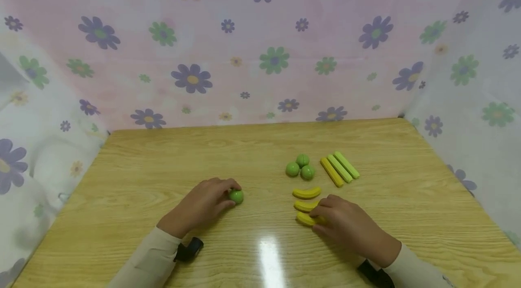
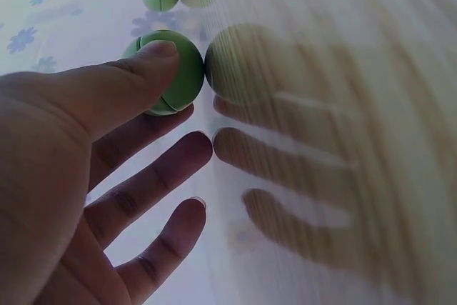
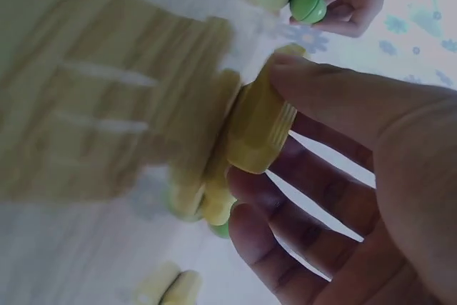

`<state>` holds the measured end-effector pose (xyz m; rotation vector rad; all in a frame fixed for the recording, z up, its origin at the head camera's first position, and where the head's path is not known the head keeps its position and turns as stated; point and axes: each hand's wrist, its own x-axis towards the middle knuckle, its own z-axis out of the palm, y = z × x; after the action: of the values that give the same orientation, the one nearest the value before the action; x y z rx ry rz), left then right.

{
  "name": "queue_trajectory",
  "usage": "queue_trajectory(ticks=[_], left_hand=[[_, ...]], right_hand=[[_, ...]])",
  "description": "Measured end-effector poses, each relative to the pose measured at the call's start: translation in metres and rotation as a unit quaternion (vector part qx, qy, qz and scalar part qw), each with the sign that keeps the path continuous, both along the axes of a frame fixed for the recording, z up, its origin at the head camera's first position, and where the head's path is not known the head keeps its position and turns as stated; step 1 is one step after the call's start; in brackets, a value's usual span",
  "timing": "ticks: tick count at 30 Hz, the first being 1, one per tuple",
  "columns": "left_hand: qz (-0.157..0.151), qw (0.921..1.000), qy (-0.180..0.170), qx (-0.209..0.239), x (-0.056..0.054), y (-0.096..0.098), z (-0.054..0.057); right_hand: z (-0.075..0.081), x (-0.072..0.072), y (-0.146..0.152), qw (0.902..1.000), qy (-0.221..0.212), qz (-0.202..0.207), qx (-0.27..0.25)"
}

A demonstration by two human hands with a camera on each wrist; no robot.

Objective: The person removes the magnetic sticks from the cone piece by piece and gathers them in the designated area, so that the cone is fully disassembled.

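Note:
On the left of the wooden table my left hand point(image 1: 205, 202) pinches a small green ball point(image 1: 237, 196) between thumb and fingers. The left wrist view shows a groove around this ball point(image 2: 187, 80), which touches the tabletop; the other fingers are spread beside it. My right hand point(image 1: 352, 224) grips the nearest of three yellow toy bananas point(image 1: 304, 219) by its right end. In the right wrist view the thumb lies on top of that banana point(image 3: 253, 130). Just behind it lie the middle banana point(image 1: 303, 205) and the farthest banana point(image 1: 307, 193), whose curves run the same way.
Three more green balls point(image 1: 292, 169) sit clustered behind the bananas. To their right, a yellow stick point(image 1: 331, 172) and two light green sticks point(image 1: 339, 168) lie side by side at a slant. Flowered cloth point(image 1: 260, 21) encloses the table point(image 1: 183, 157) at the back and sides.

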<state>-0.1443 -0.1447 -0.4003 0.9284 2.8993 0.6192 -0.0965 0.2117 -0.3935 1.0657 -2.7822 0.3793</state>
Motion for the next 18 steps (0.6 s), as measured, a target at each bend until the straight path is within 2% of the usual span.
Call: queue_trajectory(ticks=[4, 11, 14, 18], left_hand=[[0.002, 1.0000, -0.004, 0.003, -0.001, 0.001, 0.000], [0.030, 0.9993, -0.020, 0.014, -0.004, 0.007, -0.002], [0.045, 0.9985, -0.020, 0.024, -0.011, 0.016, -0.001], [0.062, 0.9964, -0.025, 0.052, -0.025, 0.038, 0.005]], right_hand=[[-0.002, -0.003, 0.003, 0.9996, -0.029, 0.002, -0.002], [-0.002, -0.003, 0.005, 0.9994, -0.033, 0.001, -0.002], [-0.003, -0.003, 0.004, 0.9994, -0.035, 0.001, -0.007], [-0.004, -0.001, 0.003, 0.9990, -0.037, 0.000, -0.024]])
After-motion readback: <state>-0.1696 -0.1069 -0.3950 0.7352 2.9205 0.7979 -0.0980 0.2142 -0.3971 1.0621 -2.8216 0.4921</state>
